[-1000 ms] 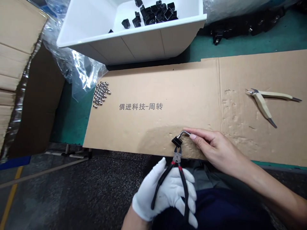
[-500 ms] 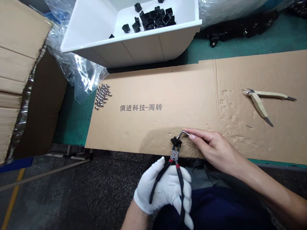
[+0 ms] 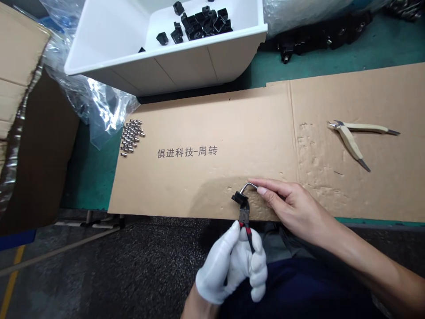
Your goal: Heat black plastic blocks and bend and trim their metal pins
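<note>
Green surface ran beneath a long cardboard sheet printed with dark Chinese characters. Near the sheet's left end, steel pins sat in a tight cluster, while black plastic fittings lay heaped in a white tub beyond it. Many pieces looked unworked, with only one in the hands. The bare right hand pinched a bent metal rod between thumb and fingers, just above the sheet's near edge. A black fitting sat at the rod's short end, apparently gripped by the closed jaws of red-collared pliers, their handles wrapped in the white-gloved left hand. Beige-handled side cutters lay apart on the sheet's right part, untouched.
</note>
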Tool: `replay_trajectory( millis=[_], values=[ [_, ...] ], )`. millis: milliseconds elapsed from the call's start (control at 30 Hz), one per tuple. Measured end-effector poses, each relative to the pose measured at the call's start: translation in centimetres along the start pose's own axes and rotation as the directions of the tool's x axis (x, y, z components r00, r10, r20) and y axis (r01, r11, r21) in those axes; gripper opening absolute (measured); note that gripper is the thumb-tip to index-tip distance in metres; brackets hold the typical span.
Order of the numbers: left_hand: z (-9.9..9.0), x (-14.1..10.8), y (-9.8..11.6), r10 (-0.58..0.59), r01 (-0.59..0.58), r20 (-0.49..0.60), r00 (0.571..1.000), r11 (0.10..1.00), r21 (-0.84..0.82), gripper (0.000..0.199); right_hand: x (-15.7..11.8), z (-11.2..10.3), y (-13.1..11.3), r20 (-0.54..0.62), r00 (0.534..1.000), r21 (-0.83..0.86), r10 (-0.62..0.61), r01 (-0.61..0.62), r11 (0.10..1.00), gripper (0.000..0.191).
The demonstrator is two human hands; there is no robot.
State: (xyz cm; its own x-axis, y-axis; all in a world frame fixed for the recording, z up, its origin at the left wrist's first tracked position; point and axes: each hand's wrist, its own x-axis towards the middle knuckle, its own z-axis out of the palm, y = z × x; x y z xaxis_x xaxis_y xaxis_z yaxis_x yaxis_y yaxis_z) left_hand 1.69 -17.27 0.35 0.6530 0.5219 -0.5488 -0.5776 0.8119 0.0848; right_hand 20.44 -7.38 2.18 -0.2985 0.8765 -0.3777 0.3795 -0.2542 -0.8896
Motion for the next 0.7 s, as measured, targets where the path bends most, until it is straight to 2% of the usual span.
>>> replay_trajectory(
  millis=[100,167,333,433,533,700],
  values=[
    [0.4,0.2,-0.5,0.074,-0.064,-0.058,0.996,0.986,0.156,0.06,-0.8,-0.4,-0.4,0.035,0.998,0.042,0.051,-0.053,0.998,0.034],
    [0.6,0.1,-0.6,0.072,-0.052,-0.08,0.994,0.972,0.23,0.056,-1.5,-0.7,-0.6,0.048,0.995,0.06,0.085,-0.088,0.994,0.035],
    [0.8,0.1,-0.6,0.032,-0.005,-0.108,0.994,0.969,0.249,0.054,-2.7,-0.7,-0.6,0.016,0.991,0.129,0.133,-0.134,0.982,0.036],
    [0.5,0.4,-1.0,0.092,-0.053,-0.126,0.988,0.956,0.287,0.055,-3.2,-0.2,-0.6,0.009,0.983,0.231,0.184,-0.181,0.956,0.038],
    [0.1,0.6,-1.8,0.153,-0.094,-0.135,0.979,0.925,0.368,0.055,-3.9,0.6,-0.5,0.021,0.964,0.371,0.265,-0.254,0.893,0.045],
    [-0.6,1.5,-3.7,0.201,-0.122,-0.171,0.965,0.914,0.386,0.057,-5.0,2.2,0.1,-0.041,0.934,0.502,0.356,-0.289,0.815,0.049]
  ],
)
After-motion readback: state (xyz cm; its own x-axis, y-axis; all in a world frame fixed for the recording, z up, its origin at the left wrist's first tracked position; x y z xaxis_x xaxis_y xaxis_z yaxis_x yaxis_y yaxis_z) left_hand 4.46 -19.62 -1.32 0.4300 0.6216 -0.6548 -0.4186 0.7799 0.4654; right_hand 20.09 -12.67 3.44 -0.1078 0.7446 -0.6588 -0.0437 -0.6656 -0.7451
